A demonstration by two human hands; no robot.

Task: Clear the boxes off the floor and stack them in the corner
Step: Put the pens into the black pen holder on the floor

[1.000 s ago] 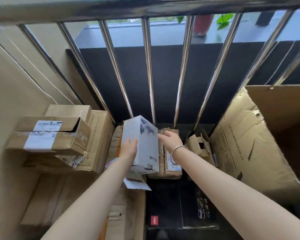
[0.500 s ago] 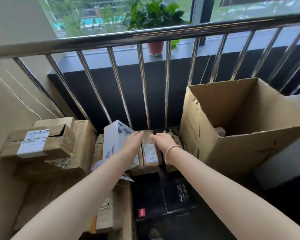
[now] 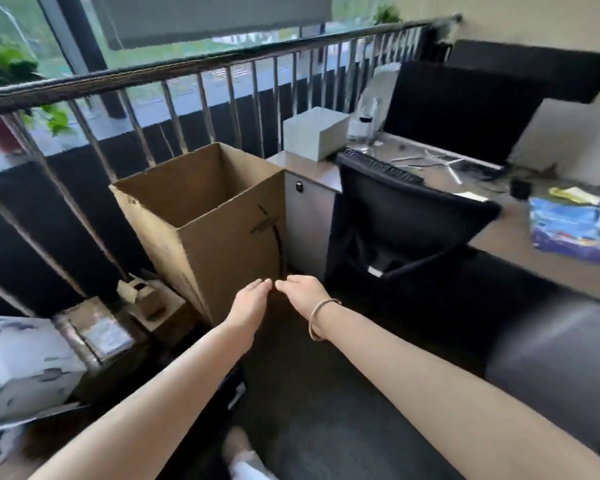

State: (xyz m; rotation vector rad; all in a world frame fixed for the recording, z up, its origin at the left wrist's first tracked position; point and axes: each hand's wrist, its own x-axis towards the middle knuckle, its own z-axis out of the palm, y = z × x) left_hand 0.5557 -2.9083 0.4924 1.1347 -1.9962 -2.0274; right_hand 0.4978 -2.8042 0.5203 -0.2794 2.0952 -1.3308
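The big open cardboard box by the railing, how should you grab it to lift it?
Probably with both hands, coming from the near corner where the left hand and right hand hover empty. The big open cardboard box stands upright with no flaps or handles showing, so take your grip on the top rim of two opposite walls, fingers hooked inside.
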